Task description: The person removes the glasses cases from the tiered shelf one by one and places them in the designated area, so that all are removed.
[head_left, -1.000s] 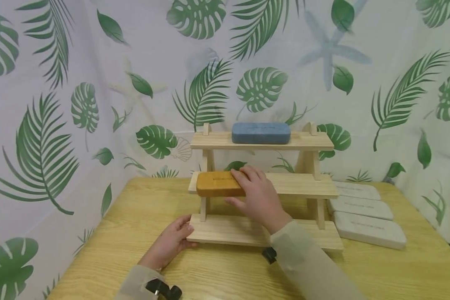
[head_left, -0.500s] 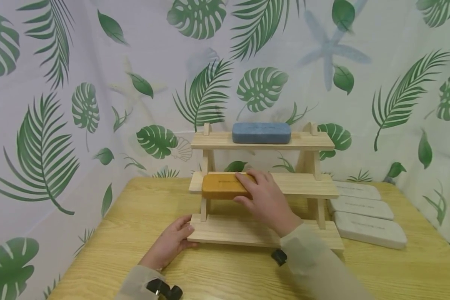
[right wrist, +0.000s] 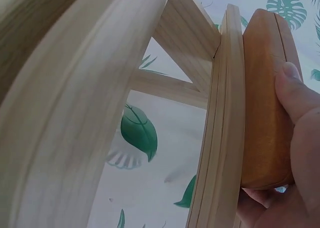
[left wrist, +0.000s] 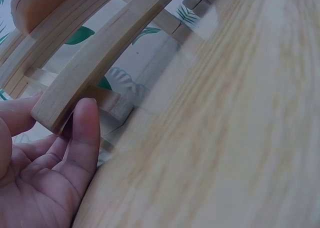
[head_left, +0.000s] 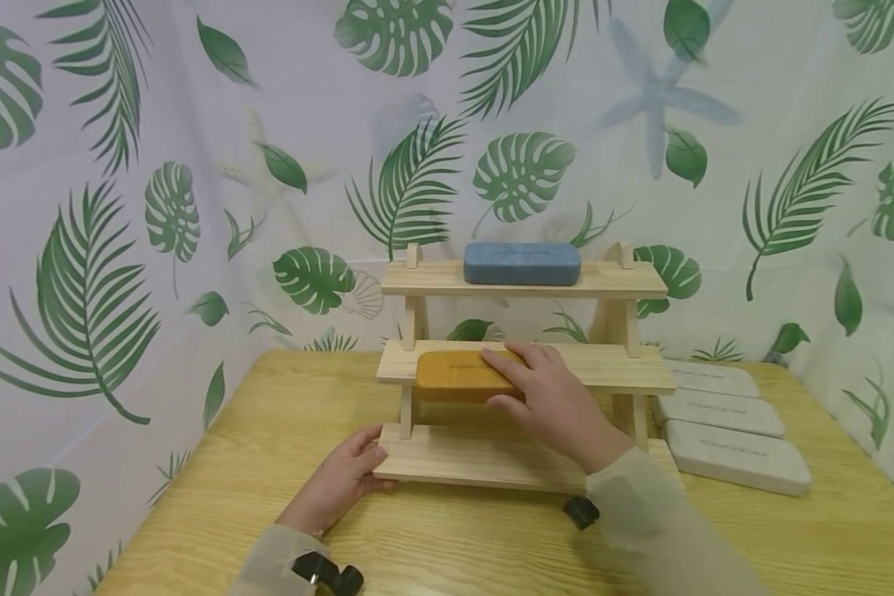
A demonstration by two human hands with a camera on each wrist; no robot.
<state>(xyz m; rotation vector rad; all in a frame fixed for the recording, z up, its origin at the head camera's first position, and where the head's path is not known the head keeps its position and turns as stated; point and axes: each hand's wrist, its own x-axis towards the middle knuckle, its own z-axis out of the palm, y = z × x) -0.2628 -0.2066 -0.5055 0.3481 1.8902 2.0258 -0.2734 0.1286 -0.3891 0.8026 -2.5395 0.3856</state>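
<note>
Two pale sleeves (head_left: pixel 648 501) come in closest to me, each with a black fitting (head_left: pixel 328 574) at the wrist, reaching over a yellowish wood-grain table (head_left: pixel 447 546). Past the cuffs, the person's left hand (head_left: pixel 343 480) pinches the left end of the stand's bottom board (head_left: pixel 462 459) between thumb and fingers. Above that board, the right hand (head_left: pixel 559 410) grips the right end of an orange case (head_left: pixel 454 377), thumb at its front and fingers across its top. That case lies lengthwise at the middle board (head_left: pixel 611 366), left of its centre, and its front side juts over the board's front edge; from the right wrist, I see it close against the wood. Off to the right, three light grey cases (head_left: pixel 718 412) lie in a row on the table, just beside the stand. Higher and farther back, a blue case (head_left: pixel 521 265) rests near the centre of the top board (head_left: pixel 428 279). Behind everything hangs a white backdrop (head_left: pixel 253 223) printed with green leaves, starfish and shells.
</note>
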